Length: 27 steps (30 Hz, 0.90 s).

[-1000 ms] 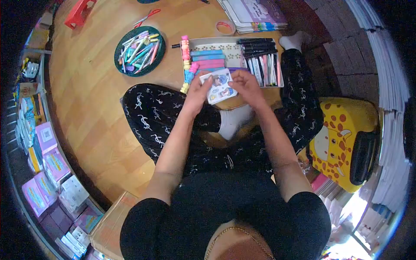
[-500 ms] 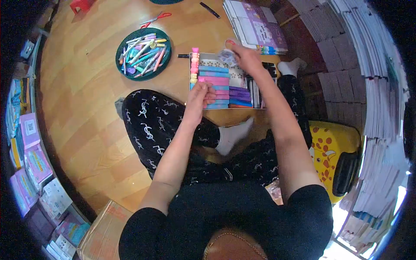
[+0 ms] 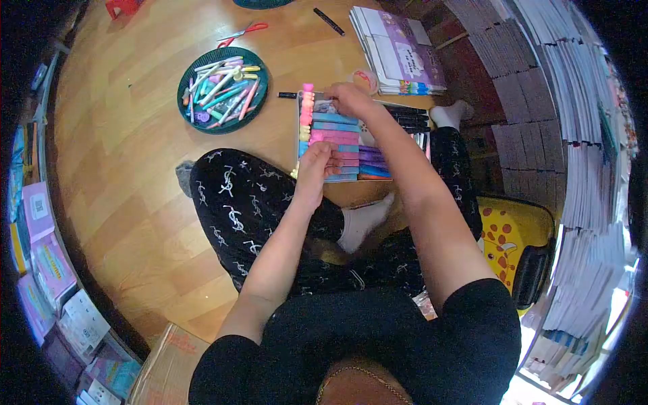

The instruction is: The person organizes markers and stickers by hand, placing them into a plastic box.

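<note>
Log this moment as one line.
left hand: at pink and blue bars in box | right hand: at box's far-left corner, grip unclear | basket with pens: left of box | scissors: beyond basket

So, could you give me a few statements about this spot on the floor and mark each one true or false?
1. The left hand and the right hand are both at the shallow box. True.
2. The round green basket holds pens. True.
3. The scissors lie among the pens in the basket. False: they lie on the wooden floor, just beyond it.
4. A black pen lies on the floor near the stack of books. True.
5. The giraffe-patterned suitcase is on the person's left. False: it is on the person's right.
</note>
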Each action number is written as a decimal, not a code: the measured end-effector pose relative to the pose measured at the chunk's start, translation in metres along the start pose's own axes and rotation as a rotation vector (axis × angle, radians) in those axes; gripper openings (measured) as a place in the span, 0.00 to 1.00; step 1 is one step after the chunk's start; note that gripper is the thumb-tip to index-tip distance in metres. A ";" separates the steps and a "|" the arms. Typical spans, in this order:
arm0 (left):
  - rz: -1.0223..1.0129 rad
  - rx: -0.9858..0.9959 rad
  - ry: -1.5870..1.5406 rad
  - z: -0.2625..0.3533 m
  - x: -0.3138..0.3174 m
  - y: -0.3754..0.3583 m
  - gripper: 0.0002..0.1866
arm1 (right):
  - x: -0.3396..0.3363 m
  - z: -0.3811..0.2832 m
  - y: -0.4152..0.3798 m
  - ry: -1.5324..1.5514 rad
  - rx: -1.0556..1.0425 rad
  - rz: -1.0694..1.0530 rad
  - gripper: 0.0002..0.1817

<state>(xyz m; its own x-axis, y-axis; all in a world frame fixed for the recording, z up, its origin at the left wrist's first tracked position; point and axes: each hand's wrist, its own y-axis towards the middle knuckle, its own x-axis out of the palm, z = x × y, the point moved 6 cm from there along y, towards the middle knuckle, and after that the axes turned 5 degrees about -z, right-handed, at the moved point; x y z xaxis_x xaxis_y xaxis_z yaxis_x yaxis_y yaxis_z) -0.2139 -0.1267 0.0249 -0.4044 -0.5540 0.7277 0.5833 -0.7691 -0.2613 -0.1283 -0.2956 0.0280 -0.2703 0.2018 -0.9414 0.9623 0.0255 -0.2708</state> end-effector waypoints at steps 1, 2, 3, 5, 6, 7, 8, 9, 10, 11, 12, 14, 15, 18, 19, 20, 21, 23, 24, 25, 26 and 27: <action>-0.001 -0.002 0.001 -0.001 0.000 0.001 0.12 | 0.001 0.002 0.005 0.027 0.016 -0.027 0.13; 0.003 -0.007 -0.012 -0.003 -0.001 0.001 0.12 | 0.001 0.004 0.008 0.054 0.032 -0.053 0.13; 0.008 -0.014 -0.025 -0.004 -0.002 0.001 0.12 | 0.000 0.006 0.009 0.055 0.035 -0.052 0.13; 0.011 -0.011 -0.024 -0.003 0.000 0.000 0.11 | -0.005 0.003 0.012 0.091 -0.056 -0.051 0.10; 0.015 -0.006 -0.025 -0.003 0.000 0.000 0.10 | -0.002 0.008 0.016 0.092 -0.055 -0.049 0.10; 0.013 -0.006 -0.023 -0.003 0.000 0.000 0.10 | 0.003 0.013 0.019 0.145 -0.043 -0.084 0.09; 0.010 -0.007 -0.017 -0.003 0.000 0.000 0.10 | 0.009 0.018 0.022 0.199 -0.032 -0.119 0.08; 0.008 -0.008 -0.010 -0.003 -0.001 0.001 0.10 | 0.009 0.020 0.023 0.200 -0.032 -0.117 0.08; 0.007 -0.009 -0.008 -0.004 -0.001 0.001 0.10 | 0.009 0.020 0.024 0.212 -0.070 -0.118 0.07; 0.008 -0.009 0.006 -0.004 -0.001 0.001 0.11 | 0.010 0.019 0.025 0.225 -0.109 -0.120 0.06; 0.009 -0.009 0.020 -0.004 -0.001 0.002 0.13 | 0.009 0.019 0.025 0.226 -0.108 -0.118 0.06; 0.004 -0.015 0.024 -0.005 -0.001 0.002 0.13 | 0.006 0.018 0.025 0.214 -0.116 -0.053 0.07; 0.001 -0.019 0.025 -0.006 -0.001 0.003 0.13 | 0.002 0.011 0.022 0.216 -0.114 -0.051 0.07; -0.003 -0.014 0.025 -0.007 -0.002 0.004 0.13 | -0.004 0.006 0.012 0.127 0.121 -0.092 0.12; 0.000 -0.017 0.024 -0.007 -0.002 0.003 0.13 | -0.005 0.005 0.011 0.074 0.082 -0.018 0.15; 0.007 -0.015 0.010 -0.006 -0.002 0.003 0.11 | -0.007 0.004 0.009 0.021 0.042 0.057 0.18; 0.014 -0.014 -0.003 -0.006 -0.002 0.003 0.10 | -0.010 0.002 0.006 0.023 0.042 0.055 0.18; 0.019 -0.020 -0.004 -0.007 -0.002 0.002 0.10 | -0.021 0.004 -0.001 0.033 0.116 0.045 0.20; 0.023 -0.022 -0.006 -0.007 -0.001 0.002 0.10 | -0.022 0.005 -0.004 0.033 0.118 0.047 0.20; 0.020 -0.020 -0.006 -0.006 0.000 0.003 0.10 | -0.025 0.008 -0.007 0.050 0.133 0.076 0.19; 0.029 -0.023 -0.002 -0.007 -0.001 0.003 0.10 | -0.027 0.010 -0.008 0.067 0.146 0.104 0.18; 0.039 -0.026 0.001 -0.008 -0.002 0.003 0.11 | -0.025 0.012 -0.010 0.065 0.145 0.105 0.18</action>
<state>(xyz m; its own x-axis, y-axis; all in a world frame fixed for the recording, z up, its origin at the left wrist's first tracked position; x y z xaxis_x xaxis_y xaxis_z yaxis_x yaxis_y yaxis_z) -0.2171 -0.1301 0.0176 -0.3819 -0.5843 0.7160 0.5803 -0.7546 -0.3063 -0.1310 -0.3130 0.0518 -0.1614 0.2591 -0.9523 0.9694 -0.1395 -0.2022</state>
